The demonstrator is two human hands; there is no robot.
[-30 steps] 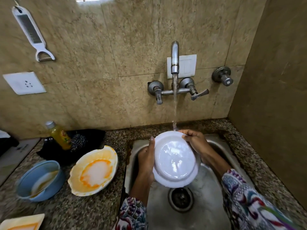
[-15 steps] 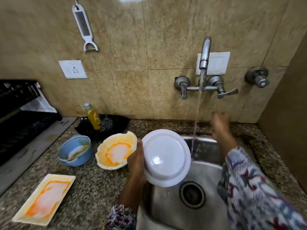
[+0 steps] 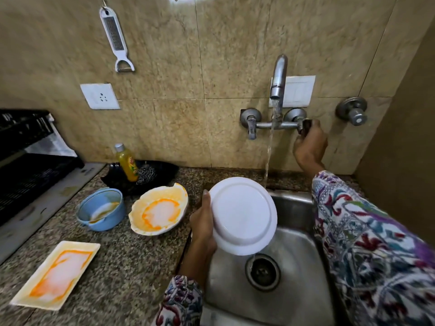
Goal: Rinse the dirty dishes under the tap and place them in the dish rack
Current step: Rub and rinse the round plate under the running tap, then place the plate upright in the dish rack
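My left hand (image 3: 203, 227) grips a clean white round plate (image 3: 243, 215) by its left rim, tilted over the left side of the steel sink (image 3: 294, 274), with water dripping off its lower edge. My right hand (image 3: 309, 147) is closed around the right tap handle (image 3: 304, 124) on the wall. Water runs from the tap spout (image 3: 279, 76) and falls just right of the plate. On the counter to the left lie an orange-stained wavy bowl (image 3: 159, 211), a blue bowl (image 3: 101, 209) and a stained rectangular tray (image 3: 56, 275). The black dish rack (image 3: 26, 165) stands at far left.
A yellow soap bottle (image 3: 127, 162) and a steel scrubber (image 3: 147, 175) sit in a black dish by the wall. A grater (image 3: 115, 38) and a socket (image 3: 100, 96) are on the wall. A second valve (image 3: 352, 110) is mounted right of the tap. The drain (image 3: 262, 271) lies below the plate.
My right hand let go of the plate and rose to grasp the right tap handle. My left hand carried the plate left, out of the stream. The view swung left.
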